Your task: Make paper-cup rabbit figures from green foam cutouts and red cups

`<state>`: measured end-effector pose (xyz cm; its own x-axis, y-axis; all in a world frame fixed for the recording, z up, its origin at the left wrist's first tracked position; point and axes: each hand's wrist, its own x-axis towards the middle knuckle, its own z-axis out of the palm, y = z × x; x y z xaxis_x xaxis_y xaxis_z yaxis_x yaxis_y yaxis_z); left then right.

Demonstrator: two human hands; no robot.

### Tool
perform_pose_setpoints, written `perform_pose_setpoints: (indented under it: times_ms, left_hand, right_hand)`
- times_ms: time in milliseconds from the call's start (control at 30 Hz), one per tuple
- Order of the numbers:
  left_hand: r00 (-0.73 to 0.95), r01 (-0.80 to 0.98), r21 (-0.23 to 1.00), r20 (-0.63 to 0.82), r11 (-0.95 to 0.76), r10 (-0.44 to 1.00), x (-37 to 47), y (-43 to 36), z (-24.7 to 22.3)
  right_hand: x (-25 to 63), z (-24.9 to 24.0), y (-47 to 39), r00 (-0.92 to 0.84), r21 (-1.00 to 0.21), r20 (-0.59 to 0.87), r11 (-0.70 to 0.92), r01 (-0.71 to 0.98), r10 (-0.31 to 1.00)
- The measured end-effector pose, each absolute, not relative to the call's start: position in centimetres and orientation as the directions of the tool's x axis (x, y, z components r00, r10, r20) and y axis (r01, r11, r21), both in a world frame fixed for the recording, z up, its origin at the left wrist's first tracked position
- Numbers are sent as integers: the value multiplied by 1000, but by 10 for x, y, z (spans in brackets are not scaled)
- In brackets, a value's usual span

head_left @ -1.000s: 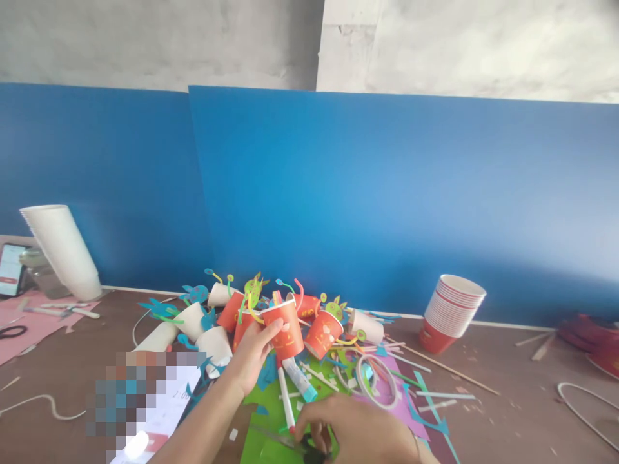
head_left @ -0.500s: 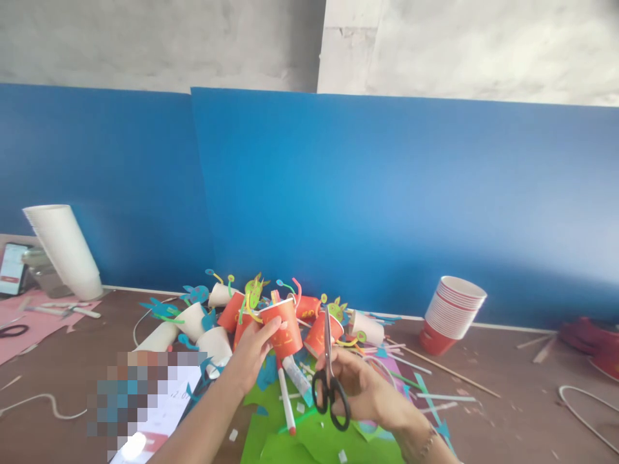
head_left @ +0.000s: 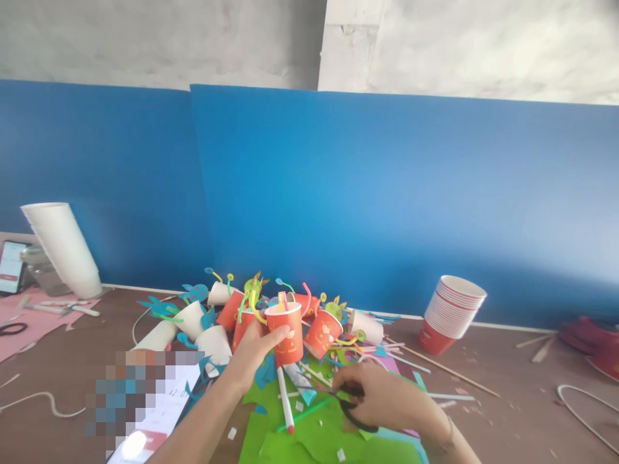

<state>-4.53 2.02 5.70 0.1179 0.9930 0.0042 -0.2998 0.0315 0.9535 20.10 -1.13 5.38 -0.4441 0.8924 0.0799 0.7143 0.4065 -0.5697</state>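
My left hand [head_left: 256,351] is closed around a red paper cup [head_left: 289,335] held upright, with short coloured straw pieces [head_left: 282,300] standing in its mouth. My right hand [head_left: 377,393] grips black-handled scissors [head_left: 356,419], low over green paper [head_left: 309,444]. The scissor blades point left and are blurred. Below the cup lie a white marker [head_left: 285,403] with a red end and a patterned glue tube [head_left: 300,383]. Right beside the cup, another red cup [head_left: 323,334] is tilted on its side. A green straw [head_left: 304,412] rests on the paper.
Behind my hands lie several white cups [head_left: 215,348] with blue paper cutouts. A stack of cups [head_left: 452,316] leans at the right, a taller white stack [head_left: 62,251] at the left. A phone [head_left: 157,412] lies near my left forearm. A blue partition [head_left: 362,193] stands behind the table.
My right hand has lowered the scissors from upright beside the cup to just above the green paper, blades now pointing left. The held cup has shifted slightly right and become more upright.
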Motion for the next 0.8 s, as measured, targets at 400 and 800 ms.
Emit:
perform_pose_setpoints:
  times_ms: [400,800]
  left_hand:
    - [315,-278,960,50,42,948,-33,12,50]
    - [301,-313,946,12,87,953,-32,12,42]
  right_hand:
    - [174,55,-17,-460,-624,-134,286,727,878]
    - [173,56,-13,-453,-619,-271,207,758,850]
